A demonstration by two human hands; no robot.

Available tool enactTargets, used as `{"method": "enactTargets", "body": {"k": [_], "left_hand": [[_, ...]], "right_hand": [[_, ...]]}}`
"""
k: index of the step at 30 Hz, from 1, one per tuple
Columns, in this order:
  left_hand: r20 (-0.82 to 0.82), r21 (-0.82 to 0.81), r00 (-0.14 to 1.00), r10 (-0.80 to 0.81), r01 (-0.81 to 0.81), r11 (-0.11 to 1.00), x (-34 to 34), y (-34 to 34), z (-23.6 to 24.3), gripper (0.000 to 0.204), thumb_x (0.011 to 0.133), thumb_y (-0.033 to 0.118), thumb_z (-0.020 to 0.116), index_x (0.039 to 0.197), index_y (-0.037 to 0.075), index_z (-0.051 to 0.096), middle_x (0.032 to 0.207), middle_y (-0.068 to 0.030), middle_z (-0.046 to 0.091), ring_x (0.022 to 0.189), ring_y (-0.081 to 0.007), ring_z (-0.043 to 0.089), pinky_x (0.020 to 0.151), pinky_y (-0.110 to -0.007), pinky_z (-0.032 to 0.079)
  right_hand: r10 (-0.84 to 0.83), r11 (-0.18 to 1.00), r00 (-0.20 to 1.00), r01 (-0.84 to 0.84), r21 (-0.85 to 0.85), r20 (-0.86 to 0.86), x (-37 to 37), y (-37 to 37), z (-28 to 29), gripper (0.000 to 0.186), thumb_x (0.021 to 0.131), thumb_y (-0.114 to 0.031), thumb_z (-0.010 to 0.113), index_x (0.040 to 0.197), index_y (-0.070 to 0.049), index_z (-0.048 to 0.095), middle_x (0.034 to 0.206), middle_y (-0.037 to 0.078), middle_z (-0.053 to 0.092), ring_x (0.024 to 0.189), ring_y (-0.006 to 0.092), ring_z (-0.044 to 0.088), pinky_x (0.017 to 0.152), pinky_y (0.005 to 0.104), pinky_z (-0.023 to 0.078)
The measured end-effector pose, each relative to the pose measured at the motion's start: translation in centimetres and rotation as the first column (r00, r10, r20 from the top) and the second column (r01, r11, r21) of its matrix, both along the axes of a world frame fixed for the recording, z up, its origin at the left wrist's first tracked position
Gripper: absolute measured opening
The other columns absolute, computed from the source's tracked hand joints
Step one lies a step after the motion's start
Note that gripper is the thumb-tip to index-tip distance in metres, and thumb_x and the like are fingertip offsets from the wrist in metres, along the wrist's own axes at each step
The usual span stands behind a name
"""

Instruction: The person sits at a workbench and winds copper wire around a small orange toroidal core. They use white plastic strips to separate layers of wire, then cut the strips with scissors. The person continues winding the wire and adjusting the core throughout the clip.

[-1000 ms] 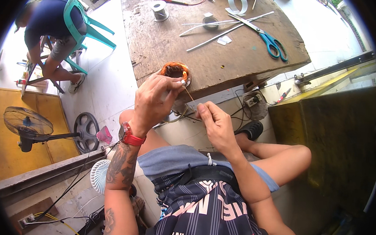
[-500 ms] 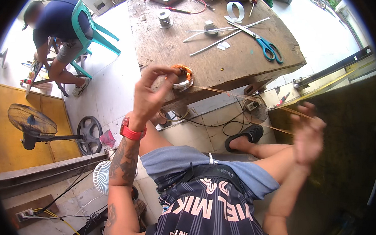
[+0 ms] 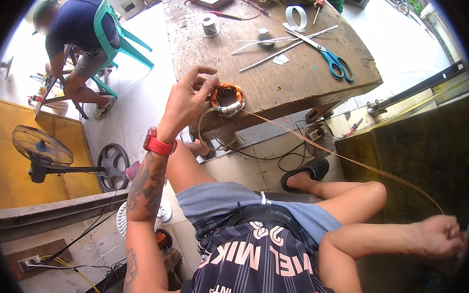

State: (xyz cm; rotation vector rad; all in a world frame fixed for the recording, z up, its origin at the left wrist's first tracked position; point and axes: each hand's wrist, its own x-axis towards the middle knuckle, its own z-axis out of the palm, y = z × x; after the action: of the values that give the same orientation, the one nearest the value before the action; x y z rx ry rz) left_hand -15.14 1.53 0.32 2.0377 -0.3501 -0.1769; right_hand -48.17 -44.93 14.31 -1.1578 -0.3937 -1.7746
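Observation:
A ring-shaped motor stator (image 3: 227,96) with orange copper windings and white tied sleeving sits at the near edge of the wooden bench (image 3: 285,85). My left hand (image 3: 192,96) is at its left rim, fingers curled against it. A long, thin tan cord (image 3: 345,155) runs from the stator down to the right, to my right hand (image 3: 441,236), which is closed on it at the far right.
On the bench lie scissors (image 3: 338,64), white strips (image 3: 265,63), a wire spool (image 3: 210,27), dark tape (image 3: 265,41) and a screwdriver (image 3: 320,3). A standing fan (image 3: 42,149) is at left. A co-worker (image 3: 76,37) bends by a teal chair. Cables (image 3: 292,155) lie below the bench.
My right hand has travelled from beside the stator out to the far right and down, drawing the cord out long. My left hand has shifted slightly up and left on the stator.

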Motion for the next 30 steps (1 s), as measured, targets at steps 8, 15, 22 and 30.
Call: {"method": "enactTargets", "body": {"k": [8,15,22,30], "left_hand": [[-0.152,0.021,0.950,-0.273,0.280,0.960,3.8,1.0,-0.8,0.034,0.101,0.032,0.078,0.116,0.002,0.078,0.099,-0.0046,0.077,0.088,-0.0102,0.067,0.080,-0.029,0.056],[-0.138,-0.154,0.985,-0.099,0.078,0.985,3.4,0.4,-2.1,0.039,0.107,0.040,0.069,0.116,0.002,0.075,0.099,-0.0034,0.075,0.083,-0.0090,0.066,0.075,-0.027,0.056],[0.224,0.061,0.964,-0.146,0.136,0.989,0.3,-0.2,-1.2,0.028,0.099,0.028,0.080,0.106,0.001,0.078,0.099,-0.0079,0.076,0.081,-0.0130,0.070,0.071,-0.029,0.060],[-0.150,0.078,0.980,-0.132,0.145,0.986,3.7,-1.3,-1.4,0.039,0.100,0.039,0.079,0.096,0.001,0.075,0.081,-0.0056,0.072,0.073,-0.0082,0.063,0.064,-0.026,0.051]], "right_hand": [[-0.249,0.963,0.408,0.013,-0.268,-0.878,15.4,19.0,-13.5,0.010,0.092,-0.005,0.082,0.101,-0.006,0.078,0.092,0.001,0.073,0.078,0.0126,0.062,0.067,0.0283,0.046],[-0.179,0.944,0.501,-0.156,-0.292,-0.847,18.4,23.9,-15.4,0.011,0.086,-0.003,0.084,0.096,-0.005,0.078,0.086,0.006,0.070,0.076,0.0212,0.063,0.069,0.0354,0.050],[-0.181,0.948,0.452,-0.158,-0.277,-0.874,18.1,23.7,-17.8,0.010,0.086,-0.005,0.083,0.093,-0.004,0.076,0.086,0.006,0.070,0.077,0.0220,0.062,0.071,0.0359,0.050],[-0.135,0.956,0.442,-0.177,-0.234,-0.887,18.0,24.5,-18.0,0.010,0.087,-0.005,0.083,0.093,-0.005,0.076,0.085,0.006,0.070,0.077,0.0218,0.061,0.071,0.0359,0.050]]}}
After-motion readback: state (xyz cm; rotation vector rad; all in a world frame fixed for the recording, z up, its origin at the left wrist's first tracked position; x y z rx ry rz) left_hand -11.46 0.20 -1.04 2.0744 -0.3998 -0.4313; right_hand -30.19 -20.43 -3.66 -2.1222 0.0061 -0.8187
